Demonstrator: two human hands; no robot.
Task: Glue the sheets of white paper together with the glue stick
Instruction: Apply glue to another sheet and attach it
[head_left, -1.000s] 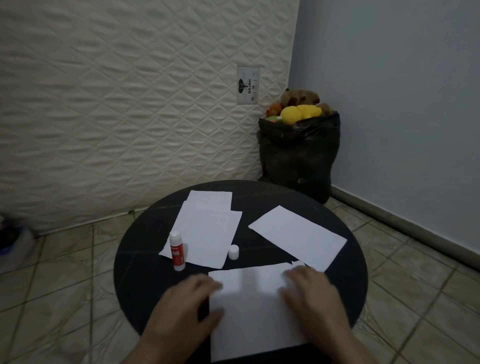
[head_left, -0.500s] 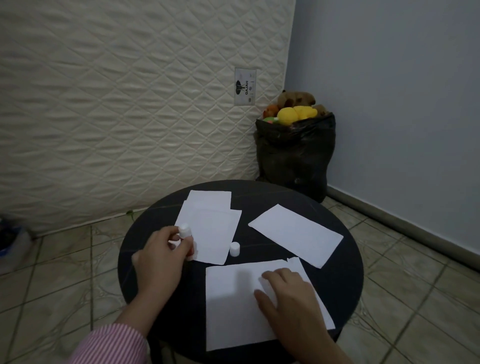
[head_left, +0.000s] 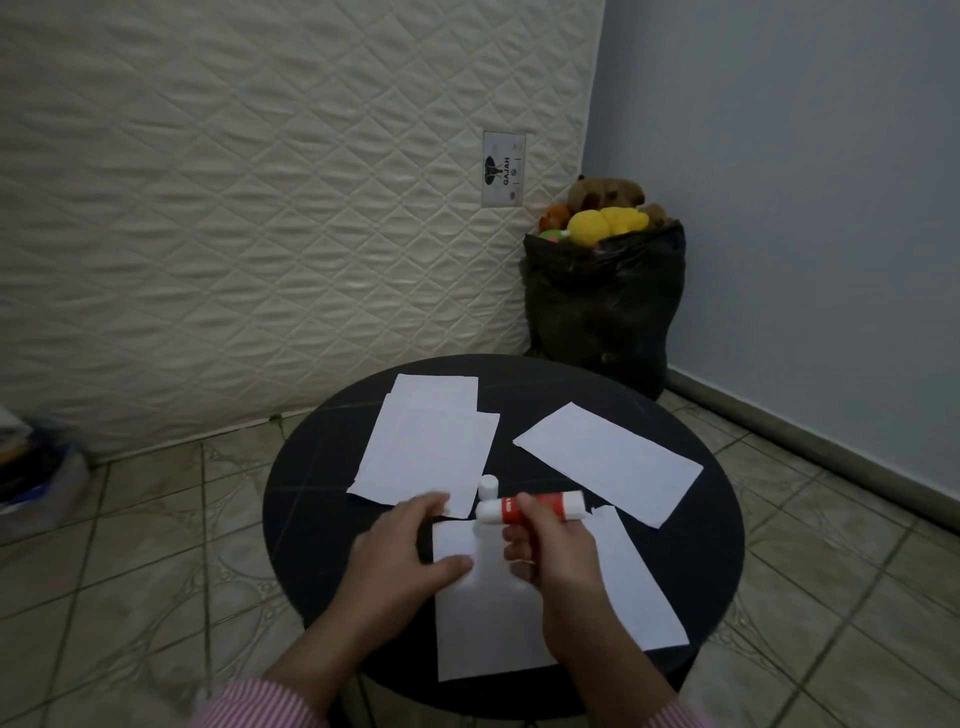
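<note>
— White paper, item one: where is it, and what holds it?

— Nearest sheet lies flat at the near edge of the round black desk. Left hand rests on its left margin, fingers spread and flat, clasping nothing, only pinning. A second sheet shows from under its right side.

— Item two, the glue stick?

— Glue stick, red label, held level above the sheet's far edge. Right hand has its fingers curled closed round the barrel. Loose white cap stands on the desk just behind it. Whether the glue end is wound out cannot be told.

— Remaining stock?

— Stacked sheets far left, one single sheet far right, both apart from the hands.

— Handling advice for the step?

— Judged: glue is about to go on. Tip the open end down, keep the left palm pressing so the sheet does not creep, stroke lightly along the edge to be joined, cover to the corners, avoid smearing the desk.
</note>
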